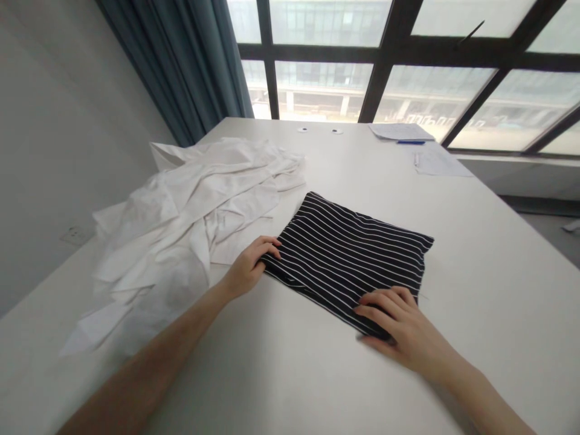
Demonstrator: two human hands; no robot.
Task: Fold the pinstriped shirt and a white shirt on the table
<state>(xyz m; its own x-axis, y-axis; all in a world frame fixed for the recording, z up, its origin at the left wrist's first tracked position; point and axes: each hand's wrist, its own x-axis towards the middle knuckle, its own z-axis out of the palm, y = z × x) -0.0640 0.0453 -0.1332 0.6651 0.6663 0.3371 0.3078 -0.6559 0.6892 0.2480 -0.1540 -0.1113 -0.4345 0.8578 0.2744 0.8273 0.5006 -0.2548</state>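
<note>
A black cloth with thin white stripes (353, 248), folded into a rough rectangle, lies on the white table (317, 374). My left hand (251, 263) grips its near left corner, fingers on top and thumb beneath. At the near right corner, my right hand (399, 326) holds the edge, its fingers over the top and the thumb at the underside. Along the near edge the layers part slightly. The cloth's exact kind cannot be made out.
A heap of crumpled white cloth and clear plastic bags (199, 205) covers the table's left side. Papers (401, 132) with a blue pen (410, 142) and another sheet (439, 163) lie at the far right. Beyond stand a blue curtain (185, 60) and dark-framed windows.
</note>
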